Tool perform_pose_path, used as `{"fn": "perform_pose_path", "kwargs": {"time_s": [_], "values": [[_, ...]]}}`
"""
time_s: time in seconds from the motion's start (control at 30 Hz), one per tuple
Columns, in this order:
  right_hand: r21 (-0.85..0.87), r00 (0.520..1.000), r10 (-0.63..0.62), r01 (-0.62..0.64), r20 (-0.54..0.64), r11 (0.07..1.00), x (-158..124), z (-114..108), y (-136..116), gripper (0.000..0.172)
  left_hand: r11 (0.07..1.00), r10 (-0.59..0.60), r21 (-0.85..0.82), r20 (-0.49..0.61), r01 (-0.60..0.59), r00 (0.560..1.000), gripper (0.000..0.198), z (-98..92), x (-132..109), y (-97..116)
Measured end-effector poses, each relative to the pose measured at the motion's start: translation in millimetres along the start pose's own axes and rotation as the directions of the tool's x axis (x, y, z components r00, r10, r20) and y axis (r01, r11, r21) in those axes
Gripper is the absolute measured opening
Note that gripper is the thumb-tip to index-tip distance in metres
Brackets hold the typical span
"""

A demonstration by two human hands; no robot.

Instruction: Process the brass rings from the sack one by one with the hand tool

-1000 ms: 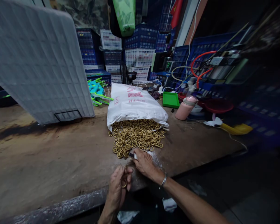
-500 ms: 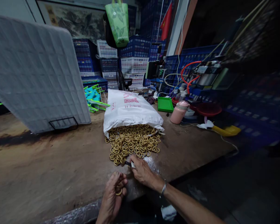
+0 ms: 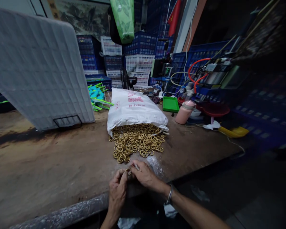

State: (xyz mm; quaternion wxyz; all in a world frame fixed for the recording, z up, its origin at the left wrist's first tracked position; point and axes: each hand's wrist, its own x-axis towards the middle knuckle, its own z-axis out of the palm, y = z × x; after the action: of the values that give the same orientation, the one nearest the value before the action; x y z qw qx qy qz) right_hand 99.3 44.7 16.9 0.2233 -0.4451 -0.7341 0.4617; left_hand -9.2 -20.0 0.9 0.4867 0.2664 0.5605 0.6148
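Observation:
Close to the table's front edge, my left hand (image 3: 118, 187) pinches a brass-coloured ring (image 3: 127, 170) between thumb and fingers. My right hand (image 3: 145, 175), with a bracelet (image 3: 169, 193) on its wrist, is closed around a small slim tool (image 3: 136, 166). Only a pale bit of that tool shows; its tip is hidden by the fingers at the ring. Both hands meet fingertip to fingertip. Just beyond them lies a heap of brass-coloured rings (image 3: 133, 141), spilling out of the mouth of a white woven sack (image 3: 138, 111) with red print.
A tall pale padded panel (image 3: 43, 73) stands at the left. Behind the sack are turquoise and green plastic pieces (image 3: 97, 97). To the right are a green tray (image 3: 170, 104), a pink bottle (image 3: 184, 113) and a yellow scoop (image 3: 233, 131). Stacked crates (image 3: 139, 63) fill the back.
My right hand has drawn back from the heap's edge with the tool and come to the left hand. The left hand has risen, and its fingertips now hold a ring up to the tool.

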Motion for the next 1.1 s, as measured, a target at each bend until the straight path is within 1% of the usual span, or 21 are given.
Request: {"fn": "perform_pose_path", "kwargs": {"time_s": [0.07, 0.1, 0.17, 0.2, 0.23, 0.3, 0.37, 0.4, 0.5, 0.6, 0.73, 0.8, 0.87, 0.93, 0.97, 1.03, 1.1], "values": [[0.092, 0.996, 0.058, -0.064, 0.073, 0.994, -1.3, 0.2, -0.9, 0.024, 0.985, 0.138, 0.098, 0.021, -0.14, 0.99, 0.02, 0.5, -1.1, 2.8], [0.125, 0.993, 0.071, -0.083, 0.095, 0.989, -1.7, 0.6, -1.0, 0.026, 0.973, 0.178, 0.138, 0.04, -0.182, 0.983, 0.019, 0.4, -1.6, 3.7], [0.154, 0.992, 0.077, -0.092, 0.1, 0.984, -1.4, 1.9, -0.2, 0.027, 0.966, 0.192, 0.158, 0.077, -0.202, 0.978, 0.019, -0.2, -1.8, 4.0], [0.157, 0.993, 0.076, -0.089, 0.087, 0.984, -0.6, 3.0, 0.8, 0.025, 0.972, 0.17, 0.146, 0.09, -0.182, 0.981, 0.02, -0.7, -1.5, 3.2], [0.15, 0.995, 0.072, -0.082, 0.071, 0.985, 0.5, 4.1, 2.1, 0.023, 0.983, 0.124, 0.126, 0.102, -0.136, 0.987, 0.021, -1.3, -1.0, 1.9], [0.108, 0.998, 0.06, -0.062, 0.025, 0.992, 2.9, 6.2, 4.2, 0.019, 0.996, -0.025, 0.09, 0.116, 0.015, 0.993, 0.027, -2.6, 0.8, -2.2], [0.034, 0.999, 0.042, -0.042, -0.017, 0.999, 4.1, 7.1, 4.6, 0.018, 0.984, -0.166, 0.089, 0.116, 0.156, 0.979, 0.034, -4.2, 2.7, -6.9], [0.0, 0.999, 0.027, -0.027, -0.029, 1.0, 4.0, 7.0, 3.7, 0.018, 0.977, -0.202, 0.094, 0.12, 0.192, 0.972, 0.037, -4.9, 3.5, -8.9], [-0.039, 1.0, -0.003, 0.002, -0.018, 0.999, 2.2, 5.2, -1.0, 0.018, 0.978, -0.201, 0.09, 0.159, 0.188, 0.967, 0.039, -6.5, 4.2, -12.0], [0.008, 1.0, 0.004, -0.004, 0.015, 1.0, 1.3, 4.0, -3.6, 0.016, 0.983, -0.184, 0.052, 0.183, 0.178, 0.966, 0.037, -6.6, 3.6, -12.0], [0.102, 0.999, 0.008, -0.013, 0.046, 0.995, 4.3, 5.0, 1.7, 0.018, 0.986, -0.164, -0.006, 0.18, 0.168, 0.97, 0.036, -6.5, 2.9, -12.5], [0.115, 0.999, 0.006, -0.01, 0.033, 0.993, 6.0, 5.4, 5.6, 0.02, 0.987, -0.156, -0.007, 0.188, 0.161, 0.97, 0.035, -6.9, 2.6, -13.3], [0.059, 1.0, 0.004, -0.004, -0.005, 0.998, 6.3, 4.9, 8.7, 0.021, 0.988, -0.149, -0.006, 0.191, 0.153, 0.97, 0.034, -7.1, 2.4, -13.4], [-0.074, 0.999, -0.032, 0.029, -0.042, 0.997, 4.4, 3.9, 11.1, 0.018, 0.988, -0.15, -0.007, 0.172, 0.153, 0.974, 0.034, -6.6, 2.2, -12.1], [-0.154, 0.997, -0.066, 0.059, -0.039, 0.986, 2.7, 3.4, 12.2, 0.016, 0.987, -0.159, -0.008, 0.155, 0.162, 0.975, 0.034, -5.9, 2.0, -10.9], [-0.309, 0.991, -0.135, 0.132, 0.013, 0.942, -1.7, 3.0, 13.9, 0.014, 0.983, -0.178, -0.021, 0.123, 0.182, 0.976, 0.037, -4.0, 1.7, -7.7], [-0.429, 0.984, -0.158, 0.179, 0.085, 0.885, -6.2, 3.7, 15.1, 0.018, 0.982, -0.182, -0.033, 0.113, 0.187, 0.977, 0.039, -2.2, 1.5, -5.1]]}}
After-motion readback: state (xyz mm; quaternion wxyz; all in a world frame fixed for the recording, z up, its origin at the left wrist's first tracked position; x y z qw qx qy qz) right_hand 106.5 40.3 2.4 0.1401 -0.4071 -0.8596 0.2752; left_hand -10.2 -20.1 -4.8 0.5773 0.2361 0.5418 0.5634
